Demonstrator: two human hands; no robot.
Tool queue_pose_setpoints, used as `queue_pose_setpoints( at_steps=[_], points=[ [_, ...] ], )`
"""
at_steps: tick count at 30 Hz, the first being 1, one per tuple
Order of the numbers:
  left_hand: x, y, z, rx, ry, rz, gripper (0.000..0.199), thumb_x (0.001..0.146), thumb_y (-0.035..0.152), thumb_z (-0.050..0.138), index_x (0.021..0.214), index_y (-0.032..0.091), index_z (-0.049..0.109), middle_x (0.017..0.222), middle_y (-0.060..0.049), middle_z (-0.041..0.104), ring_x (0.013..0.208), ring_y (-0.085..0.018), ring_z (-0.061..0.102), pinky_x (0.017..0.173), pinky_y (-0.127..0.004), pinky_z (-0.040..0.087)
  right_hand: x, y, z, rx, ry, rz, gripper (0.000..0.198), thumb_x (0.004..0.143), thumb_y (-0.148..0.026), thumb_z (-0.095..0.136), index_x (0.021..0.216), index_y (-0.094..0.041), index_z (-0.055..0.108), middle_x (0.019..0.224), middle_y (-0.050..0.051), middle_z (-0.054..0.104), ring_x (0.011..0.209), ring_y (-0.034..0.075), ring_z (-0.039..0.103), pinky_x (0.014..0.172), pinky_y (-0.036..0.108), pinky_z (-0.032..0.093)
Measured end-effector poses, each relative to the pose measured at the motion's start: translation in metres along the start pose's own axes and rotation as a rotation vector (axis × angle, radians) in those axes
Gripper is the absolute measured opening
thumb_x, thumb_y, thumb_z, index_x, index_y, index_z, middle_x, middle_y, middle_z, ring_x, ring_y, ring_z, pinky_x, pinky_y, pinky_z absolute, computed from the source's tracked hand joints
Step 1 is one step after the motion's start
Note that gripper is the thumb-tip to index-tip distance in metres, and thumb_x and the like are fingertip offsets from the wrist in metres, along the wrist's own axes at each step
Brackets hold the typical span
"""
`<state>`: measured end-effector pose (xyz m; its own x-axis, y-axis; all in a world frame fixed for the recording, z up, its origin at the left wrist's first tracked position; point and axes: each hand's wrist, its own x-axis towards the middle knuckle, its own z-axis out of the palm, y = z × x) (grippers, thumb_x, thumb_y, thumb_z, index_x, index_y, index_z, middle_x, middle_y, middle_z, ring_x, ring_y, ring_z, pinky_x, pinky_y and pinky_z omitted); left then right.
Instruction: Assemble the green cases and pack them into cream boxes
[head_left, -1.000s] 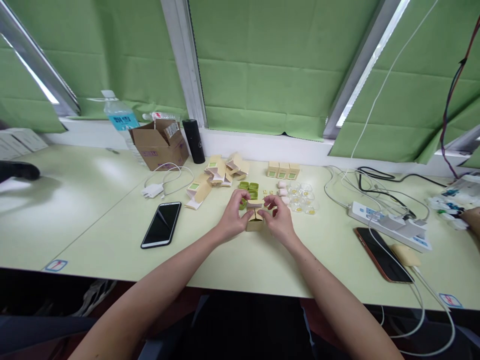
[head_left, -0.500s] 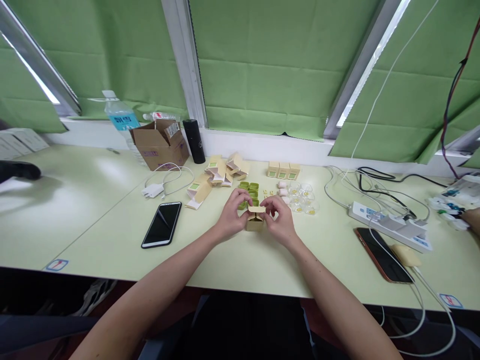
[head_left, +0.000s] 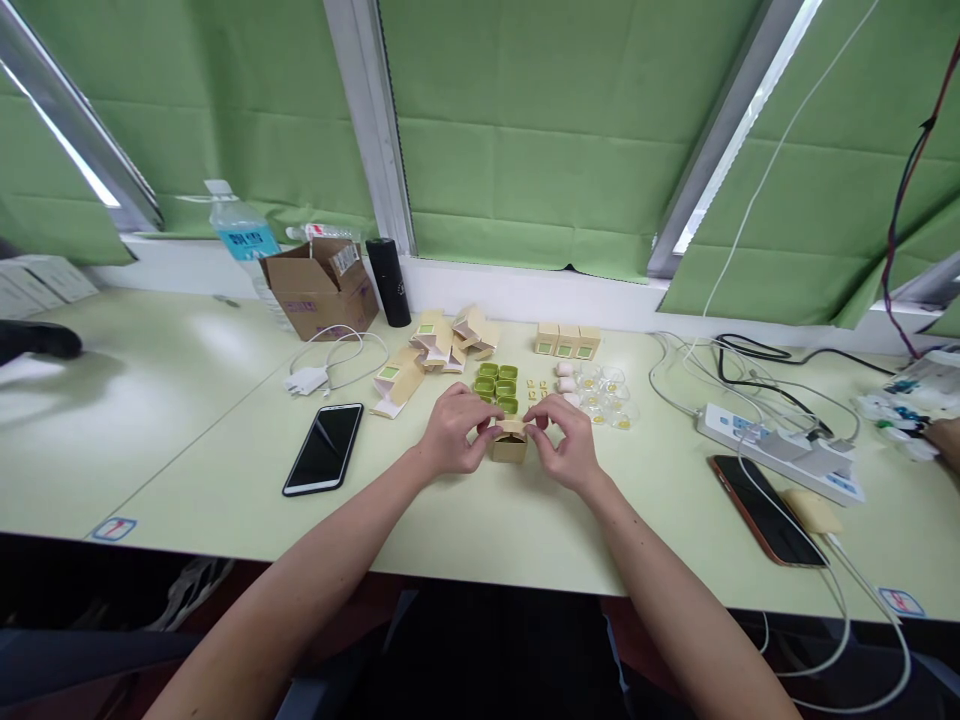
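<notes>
Broadly, your pale worktop [head_left: 480, 535] carries everything, with an open cardboard carton [head_left: 319, 300] at the back on your left. To its right lies a jumbled pile of creased card [head_left: 401, 380], and a dark phone [head_left: 324, 450] rests flat, nearer your left arm. Your left hand [head_left: 456, 430] has thumb and fingertips pinched at one upper side of the small box [head_left: 509, 453]; your right hand [head_left: 564, 440] mirrors that pinch on the opposite side. Beyond them, three matching boxes [head_left: 566, 342] stand in a row. The one you hold sits upright on the worktop, straight before you, its top flap partly raised over a dark gap. It should feel very light, stiff along its folds but easy to crush or crease, so take it by the side edges near the corners and press gently. Just behind it are square green cups [head_left: 507, 374], and beside those, tiny yellow pieces [head_left: 543, 385], probably fiddly and best lifted by fingertip.
</notes>
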<state>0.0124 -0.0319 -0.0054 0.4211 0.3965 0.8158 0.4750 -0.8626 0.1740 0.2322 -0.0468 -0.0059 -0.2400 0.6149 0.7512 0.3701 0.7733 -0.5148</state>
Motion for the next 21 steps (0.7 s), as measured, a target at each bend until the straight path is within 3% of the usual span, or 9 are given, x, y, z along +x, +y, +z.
queue_pose_setpoints(
  at_steps=[10, 21],
  points=[
    [-0.0037, -0.0003, 0.0023, -0.034, 0.018, 0.058, 0.007, 0.089, 0.016, 0.060, 0.086, 0.022, 0.063, 0.054, 0.005, 0.059, 0.047, -0.012, 0.050, 0.056, -0.030, 0.037, -0.0019, 0.0012, 0.0008, -0.168, -0.017, -0.168, 0.014, 0.082, -0.008, 0.059, 0.083, -0.022, 0.062, 0.059, -0.006, 0.049, 0.052, 0.012, 0.043, 0.061, 0.029, 0.036],
    [-0.0036, 0.0006, 0.0037, -0.069, 0.008, 0.091, 0.014, 0.085, 0.013, 0.058, 0.076, 0.022, 0.060, 0.049, 0.006, 0.049, 0.044, -0.012, 0.042, 0.049, -0.029, 0.033, -0.0055, 0.0053, 0.0010, -0.218, -0.038, -0.173, 0.012, 0.077, -0.011, 0.058, 0.074, -0.022, 0.060, 0.050, -0.007, 0.045, 0.046, 0.011, 0.040, 0.056, 0.027, 0.035]
  ],
)
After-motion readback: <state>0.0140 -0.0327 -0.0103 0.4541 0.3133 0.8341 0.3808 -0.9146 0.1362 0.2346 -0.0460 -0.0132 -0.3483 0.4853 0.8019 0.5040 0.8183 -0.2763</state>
